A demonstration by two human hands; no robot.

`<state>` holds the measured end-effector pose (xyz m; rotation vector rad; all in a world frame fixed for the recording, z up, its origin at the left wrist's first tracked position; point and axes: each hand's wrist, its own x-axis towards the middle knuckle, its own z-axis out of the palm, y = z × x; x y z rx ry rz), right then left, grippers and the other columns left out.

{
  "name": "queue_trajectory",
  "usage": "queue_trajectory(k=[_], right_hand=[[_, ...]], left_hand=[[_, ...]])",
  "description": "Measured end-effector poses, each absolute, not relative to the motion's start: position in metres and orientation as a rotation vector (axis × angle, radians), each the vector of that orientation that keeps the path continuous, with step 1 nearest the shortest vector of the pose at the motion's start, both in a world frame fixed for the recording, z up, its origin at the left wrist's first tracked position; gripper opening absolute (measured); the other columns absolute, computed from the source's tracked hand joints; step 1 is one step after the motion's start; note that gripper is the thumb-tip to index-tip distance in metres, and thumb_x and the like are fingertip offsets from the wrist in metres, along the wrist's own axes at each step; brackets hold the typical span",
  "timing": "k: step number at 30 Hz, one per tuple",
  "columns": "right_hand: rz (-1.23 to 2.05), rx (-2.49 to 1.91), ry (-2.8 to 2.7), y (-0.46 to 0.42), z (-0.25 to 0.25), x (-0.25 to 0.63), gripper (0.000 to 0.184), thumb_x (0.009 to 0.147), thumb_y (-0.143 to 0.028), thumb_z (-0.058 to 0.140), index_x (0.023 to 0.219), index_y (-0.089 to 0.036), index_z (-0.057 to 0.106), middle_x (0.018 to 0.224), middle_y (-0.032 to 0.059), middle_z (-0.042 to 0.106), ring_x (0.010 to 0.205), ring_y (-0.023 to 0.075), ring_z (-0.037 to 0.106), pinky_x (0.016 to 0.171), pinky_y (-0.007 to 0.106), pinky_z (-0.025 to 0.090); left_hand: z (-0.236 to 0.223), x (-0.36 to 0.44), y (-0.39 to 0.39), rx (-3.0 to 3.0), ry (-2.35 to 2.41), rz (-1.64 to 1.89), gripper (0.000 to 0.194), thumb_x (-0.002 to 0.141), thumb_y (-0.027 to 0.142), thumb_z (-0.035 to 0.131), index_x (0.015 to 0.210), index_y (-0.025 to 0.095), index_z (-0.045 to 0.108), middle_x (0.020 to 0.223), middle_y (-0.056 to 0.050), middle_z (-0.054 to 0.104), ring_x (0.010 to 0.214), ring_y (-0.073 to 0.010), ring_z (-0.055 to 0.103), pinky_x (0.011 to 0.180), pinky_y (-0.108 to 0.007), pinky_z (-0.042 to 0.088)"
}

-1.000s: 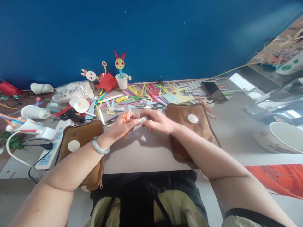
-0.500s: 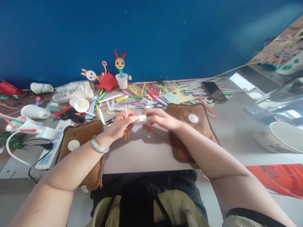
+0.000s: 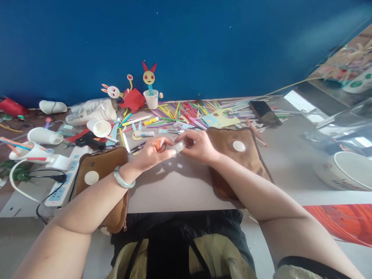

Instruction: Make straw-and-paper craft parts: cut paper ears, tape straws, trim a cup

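Note:
Both hands meet over the front of the grey table. My left hand has its fingers closed round orange and pale straws, seen almost end-on. Its thumb also presses against a clear roll of tape. From the other side, my right hand pinches the same roll with bent fingers. Part of the roll is hidden by the fingertips. Just beyond the hands lie a glue stick and a round paper face with blue ears.
Brown padded pouches lie under both forearms. Loose coloured straws, a phone and a rabbit figure in a paper cup are along the wall. A power strip and cups stand left; a white tub stands right.
The roll of tape has turned and tilted between my hands. The straws in my left hand have swung from upright to pointing towards me. My right fingers have curled in closer.

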<state>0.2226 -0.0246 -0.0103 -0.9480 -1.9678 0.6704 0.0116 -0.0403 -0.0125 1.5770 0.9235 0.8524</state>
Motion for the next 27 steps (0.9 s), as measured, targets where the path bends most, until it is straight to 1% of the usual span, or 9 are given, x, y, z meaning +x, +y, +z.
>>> queue_trajectory(k=[2, 5, 10, 13, 16, 18, 21, 24, 27], right_hand=[[0.616, -0.939, -1.936, -0.024, -0.012, 0.222, 0.014, 0.071, -0.02, 0.066, 0.085, -0.017, 0.068, 0.058, -0.006, 0.048, 0.054, 0.009, 0.044, 0.057, 0.024, 0.038], [0.734, -0.922, -1.897, -0.022, -0.015, 0.221, 0.021, 0.079, -0.028, 0.066, 0.097, -0.017, 0.066, 0.063, -0.0043, 0.055, 0.054, 0.0093, 0.047, 0.055, 0.023, 0.04], [1.016, -0.901, -1.907, -0.022, -0.017, 0.217, 0.031, 0.091, -0.048, 0.061, 0.088, -0.017, 0.06, 0.064, -0.001, 0.063, 0.056, 0.0114, 0.058, 0.057, 0.024, 0.046], [1.134, -0.889, -1.858, -0.023, -0.018, 0.215, 0.04, 0.091, -0.057, 0.06, 0.084, -0.018, 0.056, 0.062, -0.0005, 0.065, 0.055, 0.0131, 0.063, 0.058, 0.025, 0.048], [1.148, -0.879, -1.823, -0.024, -0.019, 0.215, 0.044, 0.091, -0.062, 0.057, 0.086, -0.019, 0.054, 0.062, 0.0002, 0.066, 0.055, 0.0142, 0.065, 0.058, 0.025, 0.049], [1.054, -0.89, -1.841, -0.025, -0.019, 0.215, 0.04, 0.092, -0.058, 0.058, 0.088, -0.019, 0.054, 0.06, -0.0004, 0.066, 0.055, 0.014, 0.064, 0.058, 0.025, 0.049], [0.799, -0.91, -1.881, -0.027, -0.019, 0.215, 0.024, 0.092, -0.042, 0.06, 0.087, -0.019, 0.055, 0.06, -0.0018, 0.065, 0.054, 0.0123, 0.061, 0.057, 0.024, 0.046], [0.512, -0.898, -1.905, -0.028, -0.021, 0.216, 0.01, 0.089, -0.029, 0.06, 0.085, -0.02, 0.056, 0.066, -0.0021, 0.064, 0.054, 0.0105, 0.058, 0.055, 0.023, 0.044], [0.319, -0.86, -1.93, -0.029, -0.025, 0.216, 0.004, 0.086, -0.023, 0.059, 0.087, -0.02, 0.057, 0.067, -0.0025, 0.063, 0.055, 0.0102, 0.055, 0.056, 0.023, 0.043]], left_hand=[[-0.014, 0.012, -0.04, 1.528, 0.901, 0.847, 0.026, 0.081, 0.039, 0.072, 0.094, 0.018, 0.065, 0.054, 0.007, 0.05, 0.042, -0.0058, 0.042, 0.041, -0.02, 0.03], [-0.015, 0.012, -0.04, 1.453, 0.826, 0.851, 0.023, 0.082, 0.037, 0.068, 0.094, 0.018, 0.064, 0.057, 0.006, 0.052, 0.045, -0.007, 0.046, 0.045, -0.02, 0.036], [-0.016, 0.016, -0.039, 1.427, 0.814, 0.889, 0.02, 0.079, 0.031, 0.063, 0.093, 0.017, 0.065, 0.054, 0.005, 0.052, 0.05, -0.0089, 0.048, 0.052, -0.022, 0.041], [-0.014, 0.018, -0.038, 1.436, 0.811, 0.855, 0.019, 0.077, 0.025, 0.057, 0.092, 0.016, 0.065, 0.053, 0.005, 0.051, 0.05, -0.0091, 0.045, 0.053, -0.024, 0.042], [-0.011, 0.019, -0.039, 1.442, 0.803, 0.84, 0.019, 0.074, 0.023, 0.055, 0.089, 0.016, 0.064, 0.052, 0.006, 0.049, 0.048, -0.0088, 0.042, 0.051, -0.024, 0.04], [-0.009, 0.018, -0.04, 1.444, 0.794, 0.852, 0.018, 0.074, 0.023, 0.056, 0.088, 0.016, 0.064, 0.051, 0.006, 0.048, 0.047, -0.0088, 0.042, 0.051, -0.023, 0.04], [-0.009, 0.016, -0.042, 1.443, 0.817, 0.877, 0.019, 0.081, 0.029, 0.059, 0.093, 0.017, 0.065, 0.049, 0.007, 0.045, 0.043, -0.0077, 0.04, 0.047, -0.022, 0.041], [-0.01, 0.015, -0.044, 1.436, 0.87, 0.898, 0.023, 0.086, 0.038, 0.06, 0.096, 0.018, 0.066, 0.047, 0.009, 0.043, 0.037, -0.0063, 0.038, 0.041, -0.02, 0.038], [-0.009, 0.016, -0.044, 1.409, 0.875, 0.896, 0.02, 0.085, 0.034, 0.062, 0.093, 0.017, 0.066, 0.047, 0.009, 0.044, 0.036, -0.005, 0.037, 0.04, -0.019, 0.036]])
